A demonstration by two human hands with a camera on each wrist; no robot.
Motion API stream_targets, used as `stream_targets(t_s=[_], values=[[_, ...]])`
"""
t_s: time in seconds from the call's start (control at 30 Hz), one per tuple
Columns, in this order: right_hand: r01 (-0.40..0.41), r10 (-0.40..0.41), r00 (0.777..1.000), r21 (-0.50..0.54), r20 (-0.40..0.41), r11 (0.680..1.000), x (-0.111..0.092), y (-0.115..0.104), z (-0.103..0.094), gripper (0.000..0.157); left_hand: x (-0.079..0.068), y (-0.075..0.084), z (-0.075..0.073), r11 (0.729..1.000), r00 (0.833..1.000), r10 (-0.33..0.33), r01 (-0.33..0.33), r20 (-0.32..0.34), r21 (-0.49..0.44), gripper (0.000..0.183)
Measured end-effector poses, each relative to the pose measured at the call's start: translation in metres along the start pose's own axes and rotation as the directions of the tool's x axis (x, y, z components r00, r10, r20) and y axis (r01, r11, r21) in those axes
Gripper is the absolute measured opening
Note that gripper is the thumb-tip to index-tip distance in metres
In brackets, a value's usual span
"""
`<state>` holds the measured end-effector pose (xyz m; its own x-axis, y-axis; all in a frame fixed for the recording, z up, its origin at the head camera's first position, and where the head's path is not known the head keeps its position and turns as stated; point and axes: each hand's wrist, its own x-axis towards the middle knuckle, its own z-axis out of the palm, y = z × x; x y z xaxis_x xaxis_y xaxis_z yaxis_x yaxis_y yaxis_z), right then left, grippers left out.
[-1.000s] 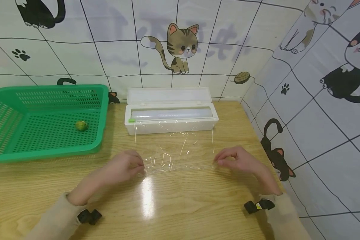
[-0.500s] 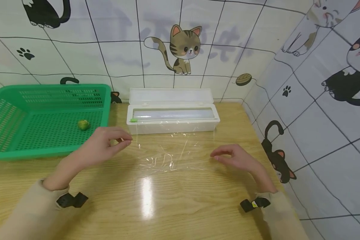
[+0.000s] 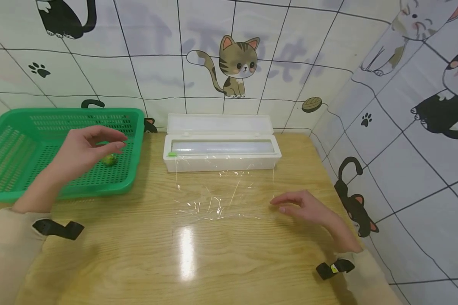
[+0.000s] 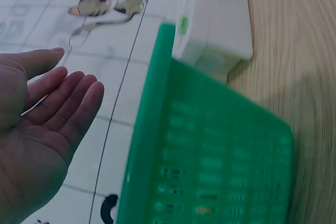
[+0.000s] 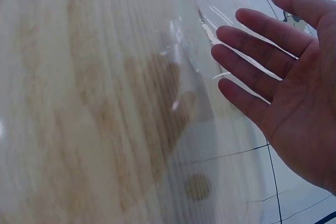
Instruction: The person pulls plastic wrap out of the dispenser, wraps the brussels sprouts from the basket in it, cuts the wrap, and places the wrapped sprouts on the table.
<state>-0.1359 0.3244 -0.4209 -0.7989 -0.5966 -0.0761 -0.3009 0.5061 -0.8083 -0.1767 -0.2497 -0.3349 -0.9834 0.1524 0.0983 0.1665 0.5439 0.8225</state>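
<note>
My left hand hovers over the green plastic basket, fingers relaxed and holding nothing. Just under its thumb lies a small round yellow-green thing, partly hidden by the hand in the head view. A clear sheet of plastic wrap lies on the wooden table, drawn out from a white wrap dispenser with its lid raised. My right hand is poised at the right side of the sheet. In the right wrist view its fingers are spread, with nothing in the palm.
On the dispenser's front edge, at the left, sits a green slider. A cat-printed wall covering stands behind the table and along its right side. The basket takes up the table's back left.
My left hand has let go of the wrap's left corner and swung left and up to above the basket. My right hand has released the other corner and stays near it, fingers looser.
</note>
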Motion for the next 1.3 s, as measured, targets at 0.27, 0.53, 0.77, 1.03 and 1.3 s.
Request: stream_targets(t_s=[0.27,0.53,0.77,1.03,1.3], values=[[-0.005,0.005,0.997,0.004,0.076,1.0,-0.006,0.006,0.005,0.027,0.014,-0.03,-0.024,0.985,0.991,-0.118,0.108,0.067,0.136,0.05],[-0.043,0.043,0.996,0.003,0.078,0.999,-0.009,0.005,0.009,0.025,0.027,-0.063,-0.028,0.973,0.968,-0.214,0.199,0.128,0.12,0.058],[-0.056,0.056,0.996,0.002,0.076,0.998,-0.008,0.009,0.011,0.026,0.031,-0.082,-0.03,0.961,0.953,-0.23,0.192,0.197,0.197,0.057],[-0.054,0.054,0.996,0.004,0.072,0.999,-0.009,0.012,0.014,0.025,0.033,-0.085,-0.024,0.954,0.919,-0.229,0.148,0.32,0.261,0.064],[-0.056,0.055,0.996,0.007,0.072,0.998,-0.01,0.012,0.013,0.026,0.032,-0.087,-0.019,0.948,0.906,-0.234,0.132,0.351,0.291,0.058]])
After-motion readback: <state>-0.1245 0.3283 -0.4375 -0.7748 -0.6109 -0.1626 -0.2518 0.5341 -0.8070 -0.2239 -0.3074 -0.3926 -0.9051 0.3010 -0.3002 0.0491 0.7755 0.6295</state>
